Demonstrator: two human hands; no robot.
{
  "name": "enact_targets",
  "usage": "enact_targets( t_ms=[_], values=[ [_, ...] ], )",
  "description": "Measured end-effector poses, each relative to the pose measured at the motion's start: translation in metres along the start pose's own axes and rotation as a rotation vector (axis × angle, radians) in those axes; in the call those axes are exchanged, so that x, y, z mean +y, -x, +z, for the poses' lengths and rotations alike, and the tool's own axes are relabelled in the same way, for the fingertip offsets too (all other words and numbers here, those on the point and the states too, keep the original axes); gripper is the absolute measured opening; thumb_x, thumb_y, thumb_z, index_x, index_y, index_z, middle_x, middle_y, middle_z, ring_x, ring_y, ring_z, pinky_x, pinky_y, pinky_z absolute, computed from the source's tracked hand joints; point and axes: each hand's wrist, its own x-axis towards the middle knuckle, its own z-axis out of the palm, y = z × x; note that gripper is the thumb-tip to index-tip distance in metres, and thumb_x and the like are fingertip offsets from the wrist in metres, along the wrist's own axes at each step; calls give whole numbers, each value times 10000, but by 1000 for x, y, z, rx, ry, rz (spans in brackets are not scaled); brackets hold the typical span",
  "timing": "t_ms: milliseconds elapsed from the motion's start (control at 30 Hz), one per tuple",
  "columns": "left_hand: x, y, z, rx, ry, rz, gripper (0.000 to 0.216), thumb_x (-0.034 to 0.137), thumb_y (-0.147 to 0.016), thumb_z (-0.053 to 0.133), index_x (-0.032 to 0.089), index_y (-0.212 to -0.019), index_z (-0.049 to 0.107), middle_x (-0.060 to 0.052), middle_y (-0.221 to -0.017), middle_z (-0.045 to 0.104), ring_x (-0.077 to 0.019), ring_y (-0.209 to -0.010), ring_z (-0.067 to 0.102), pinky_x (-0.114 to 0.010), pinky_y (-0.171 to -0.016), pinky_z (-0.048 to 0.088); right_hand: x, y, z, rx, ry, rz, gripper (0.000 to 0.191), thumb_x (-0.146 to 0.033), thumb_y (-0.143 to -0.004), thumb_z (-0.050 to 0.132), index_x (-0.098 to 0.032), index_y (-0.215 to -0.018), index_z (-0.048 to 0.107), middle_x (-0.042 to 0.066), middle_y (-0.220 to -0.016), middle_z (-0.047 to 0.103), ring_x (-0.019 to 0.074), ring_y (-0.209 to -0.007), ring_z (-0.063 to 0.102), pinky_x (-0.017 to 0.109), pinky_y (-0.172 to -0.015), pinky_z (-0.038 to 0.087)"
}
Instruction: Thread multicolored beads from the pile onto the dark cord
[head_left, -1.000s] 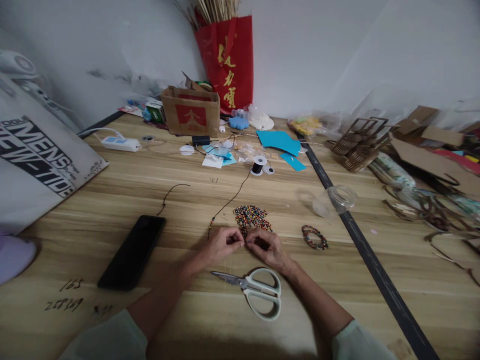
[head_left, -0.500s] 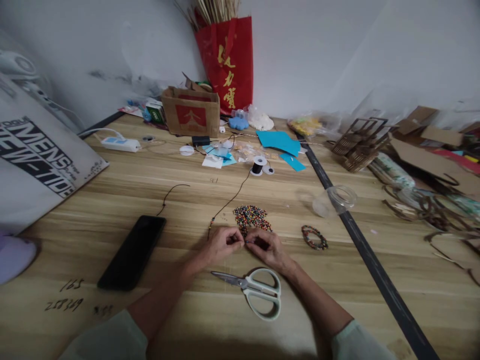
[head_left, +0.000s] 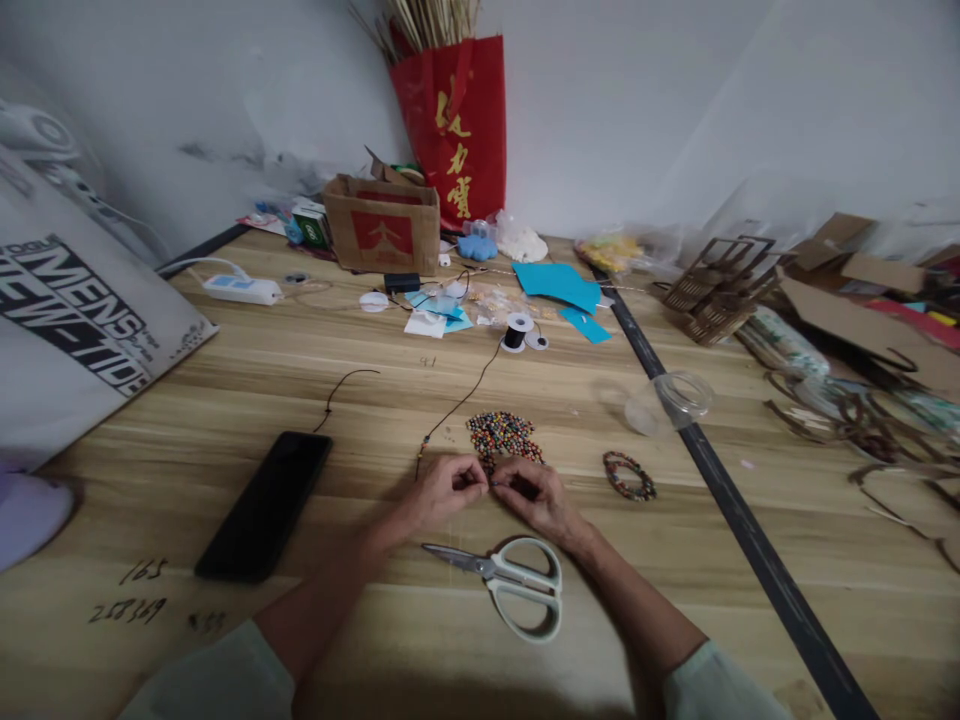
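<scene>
At the centre of the frame, the bare left hand (head_left: 450,490) and the bare right hand (head_left: 531,492) face each other, fingertips nearly meeting; each has thumb and forefinger pinched together, and whatever lies between them is too small to make out. Just beyond the fingers, right of centre, a heap of small round multicoloured beads (head_left: 504,432) lies on the pale wood-grain tabletop (head_left: 720,640), partly hidden by the right hand. Near the left hand, a thin black cord (head_left: 462,402) carrying a few coloured beads slants up to a white spool wound with black cord (head_left: 517,332). A coiled string of dark multicoloured beads (head_left: 630,476) lies right of the hands. In the lower middle, metal scissors with pale green handles (head_left: 526,588) rest below the hands, while a black rectangular phone (head_left: 264,507) lies at lower left.
</scene>
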Motion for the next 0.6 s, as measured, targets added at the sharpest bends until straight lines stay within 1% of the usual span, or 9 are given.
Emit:
enact_targets(
  t_ms=[300, 600],
  values=[
    [-3, 0, 0, 1, 4, 25, 74, 205, -741, 572, 142, -731, 610, 4, -672, 587, -115, -628, 532, -200, -574, 406, 3, 1, 0, 4, -25, 47, 87, -235, -865, 602, -165, -842, 647, 47, -781, 647, 147, -714, 595, 241, -648, 470],
    [-1, 0, -1, 0, -4, 12, 79, 214, -747, 583, 143, -735, 615, -2, -683, 598, -120, -638, 545, -204, -586, 414, 4, 1, 1, 11, -47, 81, 95, -239, -858, 612, -159, -856, 662, 53, -796, 667, 149, -733, 615, 245, -668, 481]
  ],
)
